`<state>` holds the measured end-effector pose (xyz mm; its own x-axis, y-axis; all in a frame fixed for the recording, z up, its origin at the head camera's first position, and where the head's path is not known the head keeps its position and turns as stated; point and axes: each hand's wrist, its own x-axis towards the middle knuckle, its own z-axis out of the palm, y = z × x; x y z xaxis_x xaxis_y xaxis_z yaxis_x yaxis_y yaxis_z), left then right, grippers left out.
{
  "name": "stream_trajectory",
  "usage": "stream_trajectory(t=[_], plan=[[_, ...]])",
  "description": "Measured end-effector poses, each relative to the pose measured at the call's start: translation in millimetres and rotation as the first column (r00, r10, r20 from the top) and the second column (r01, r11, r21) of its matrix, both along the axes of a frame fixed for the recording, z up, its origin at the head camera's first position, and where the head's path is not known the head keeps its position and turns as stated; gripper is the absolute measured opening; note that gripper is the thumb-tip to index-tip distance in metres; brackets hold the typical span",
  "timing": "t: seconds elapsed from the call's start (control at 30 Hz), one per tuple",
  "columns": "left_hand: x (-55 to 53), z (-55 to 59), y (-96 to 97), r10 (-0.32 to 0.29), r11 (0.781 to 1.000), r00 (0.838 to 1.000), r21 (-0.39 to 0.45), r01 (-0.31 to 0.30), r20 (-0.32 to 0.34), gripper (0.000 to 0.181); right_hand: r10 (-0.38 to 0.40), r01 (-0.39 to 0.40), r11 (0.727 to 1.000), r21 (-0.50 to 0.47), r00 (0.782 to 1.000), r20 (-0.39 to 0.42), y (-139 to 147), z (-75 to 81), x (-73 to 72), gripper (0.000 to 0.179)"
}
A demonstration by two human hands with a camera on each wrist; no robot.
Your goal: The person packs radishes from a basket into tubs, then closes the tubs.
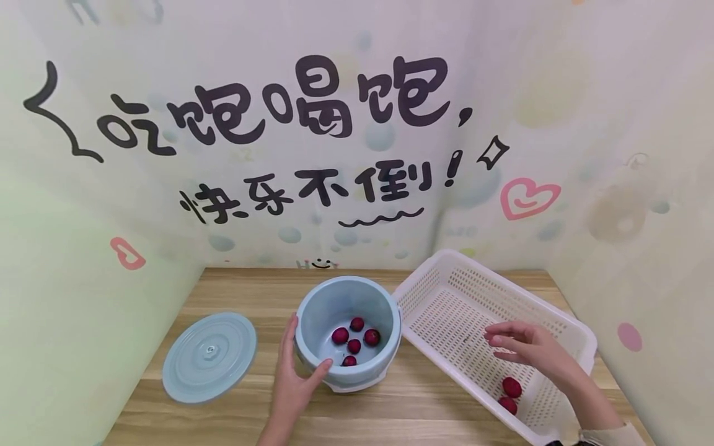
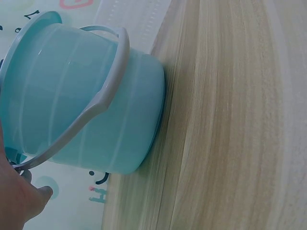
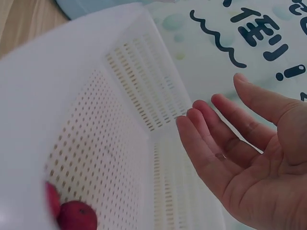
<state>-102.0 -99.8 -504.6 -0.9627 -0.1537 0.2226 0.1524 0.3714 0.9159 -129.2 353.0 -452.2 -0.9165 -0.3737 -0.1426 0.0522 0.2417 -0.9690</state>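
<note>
A light blue bucket (image 1: 346,376) stands upright on the table, with several small, round, dark red fruits (image 1: 372,337) at its bottom. My left hand (image 1: 294,381) holds it at the near left, thumb over the rim and fingers along the outer wall. In the left wrist view the bucket's grey handle (image 2: 103,99) hangs down along its side. My right hand (image 1: 530,348), fingers loosely bent and apart, hovers over a white perforated basket (image 1: 446,316) and holds nothing. Two more dark red fruits (image 1: 511,388) lie in the basket's near end.
A round light blue lid (image 1: 209,356) lies flat on the wooden table (image 1: 268,291), left of the bucket. The basket sits at an angle close to the bucket's right side. A printed wall cloth (image 1: 379,248) encloses the table at the back and sides.
</note>
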Motion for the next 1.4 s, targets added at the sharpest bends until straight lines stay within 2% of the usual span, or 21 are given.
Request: stream_trajectory(t=[0.2, 0.4, 0.5, 0.6, 0.7, 0.87, 1.07, 1.27, 1.4], plan=[[0.2, -0.8, -1.1, -0.001, 1.000, 1.000, -0.003, 0.001, -0.005, 0.100, 0.078, -0.078, 0.997, -0.004, 0.992, 0.099, 10, -15.6, 9.5, 0.039], [0.2, 0.3, -0.5, -0.003, 1.000, 1.000, -0.003, 0.003, 0.005, 0.100, 0.130, -0.142, 0.989, 0.037, 0.965, 0.226, 18, -31.9, 13.9, 0.044], [0.2, 0.4, -0.2, -0.003, 1.000, 1.000, -0.003, 0.003, 0.005, 0.099, 0.161, -0.187, 0.979, 0.077, 0.952, 0.260, 19, -35.8, 14.9, 0.045], [0.5, 0.3, 0.1, -0.002, 1.000, 1.000, -0.004, 0.002, 0.002, 0.100, 0.202, -0.240, 0.965, 0.108, 0.938, 0.280, 17, -38.3, 15.2, 0.042], [0.7, -0.1, 0.1, 0.000, 1.000, 1.000, -0.002, 0.000, -0.004, 0.100, 0.270, -0.309, 0.947, 0.092, 0.916, 0.295, 15, -42.3, 14.6, 0.038], [0.4, -0.9, -0.5, 0.004, 1.000, 1.000, -0.006, -0.004, -0.005, 0.100, 0.380, -0.399, 0.917, 0.030, 0.892, 0.246, 14, -49.4, 12.3, 0.036], [-0.2, -1.3, -0.4, 0.002, 1.000, 1.000, -0.012, -0.002, 0.004, 0.100, 0.404, -0.419, 0.904, 0.081, 0.901, 0.159, 15, -53.9, 11.8, 0.037], [-0.6, -1.4, -0.1, 0.003, 1.000, 1.000, -0.014, -0.003, 0.012, 0.100, 0.319, -0.328, 0.906, 0.268, 0.944, 0.078, 12, -54.6, 13.9, 0.029], [-0.9, -1.7, -0.2, 0.004, 1.000, 1.000, -0.017, -0.004, 0.011, 0.099, 0.289, -0.292, 0.892, 0.346, 0.955, 0.062, 10, -54.4, 14.1, 0.023]])
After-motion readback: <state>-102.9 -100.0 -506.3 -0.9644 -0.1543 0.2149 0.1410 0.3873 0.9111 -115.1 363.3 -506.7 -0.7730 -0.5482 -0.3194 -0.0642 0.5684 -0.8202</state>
